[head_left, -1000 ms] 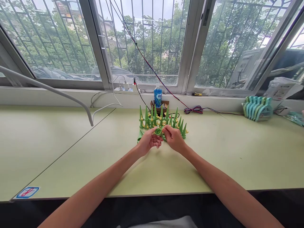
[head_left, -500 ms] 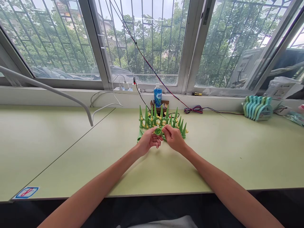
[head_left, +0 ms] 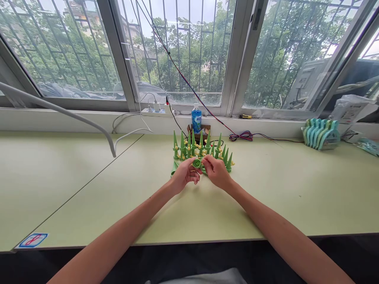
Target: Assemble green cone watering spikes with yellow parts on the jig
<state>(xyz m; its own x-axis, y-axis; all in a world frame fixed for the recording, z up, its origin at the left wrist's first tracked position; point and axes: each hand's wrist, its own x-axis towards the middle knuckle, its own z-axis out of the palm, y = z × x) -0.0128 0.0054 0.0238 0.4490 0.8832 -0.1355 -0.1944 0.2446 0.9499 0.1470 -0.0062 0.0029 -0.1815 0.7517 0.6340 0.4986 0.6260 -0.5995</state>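
My left hand (head_left: 186, 174) is closed on a green plastic spike (head_left: 197, 163), its round open end facing me. Against the right side of that end, the fingertips of my right hand (head_left: 217, 170) are pinched together; whatever they grip is too small to make out. Several green cone-shaped spikes (head_left: 208, 141) with small yellow valves stand upright in rows just beyond my hands. More green pieces (head_left: 174, 167) lie beside my left hand, partly covered by it.
Behind the spikes, a blue liquid bottle (head_left: 196, 119) stands at a small brown box (head_left: 206, 129). Coiled cable (head_left: 241, 135) lies by the wall. Teal and green plastic pieces (head_left: 321, 134) stand at the right. A white tube (head_left: 89, 123) hangs over the table's left part.
Almost nothing differs. Both hands keep their place around the green spike, with only a very slight shift of the fingers.
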